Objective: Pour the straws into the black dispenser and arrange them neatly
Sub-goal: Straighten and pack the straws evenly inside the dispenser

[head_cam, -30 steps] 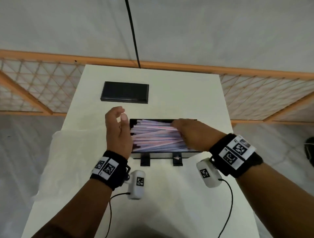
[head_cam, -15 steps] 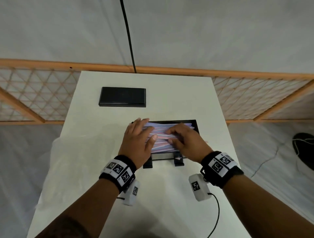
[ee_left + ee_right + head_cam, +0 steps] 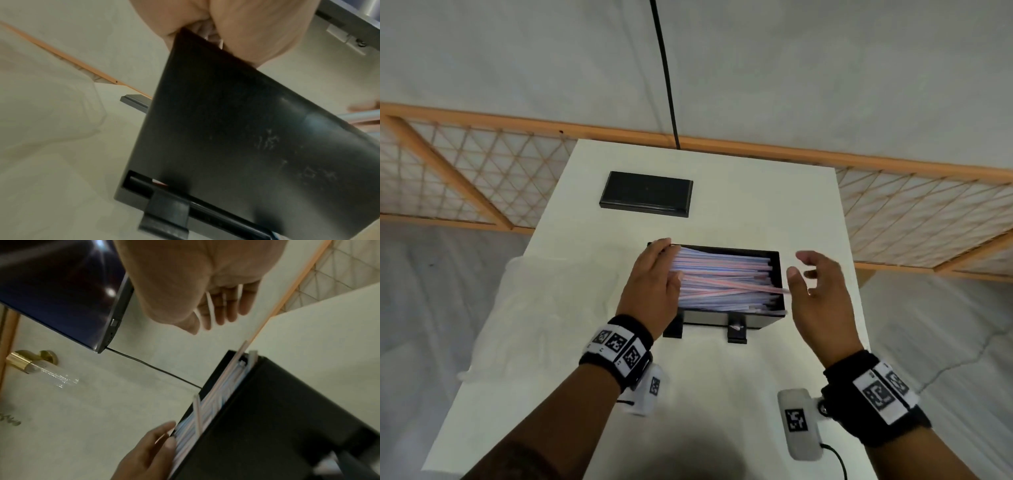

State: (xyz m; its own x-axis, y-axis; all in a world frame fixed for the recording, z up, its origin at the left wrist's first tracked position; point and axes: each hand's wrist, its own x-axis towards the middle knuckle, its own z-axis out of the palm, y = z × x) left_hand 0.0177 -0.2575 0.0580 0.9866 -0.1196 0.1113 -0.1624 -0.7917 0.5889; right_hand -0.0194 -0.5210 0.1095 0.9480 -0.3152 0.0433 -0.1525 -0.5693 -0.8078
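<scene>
The black dispenser (image 3: 709,320) stands open-topped in the middle of the white table, filled with pink, blue and white straws (image 3: 722,277) lying lengthwise. My left hand (image 3: 654,277) rests flat against the box's left end, fingers straight over the straw ends. My right hand (image 3: 815,287) hovers just off the right end, fingers spread and holding nothing. One pink straw juts over the right wall towards its thumb. In the right wrist view the straws (image 3: 205,410) lie in the dispenser (image 3: 277,418), with a few ends sticking up above the rim. The left wrist view shows the dispenser's front wall (image 3: 236,138).
A flat black lid (image 3: 646,193) lies on the table (image 3: 722,394) behind the dispenser. A crumpled clear plastic bag (image 3: 551,301) hangs over the table's left edge. A wooden lattice railing (image 3: 893,212) runs behind, and a black cable (image 3: 664,68) hangs down the wall.
Both hands lay on top of the straws half a second ago. The left has slid to the box's left end and the right has pulled off past the right end.
</scene>
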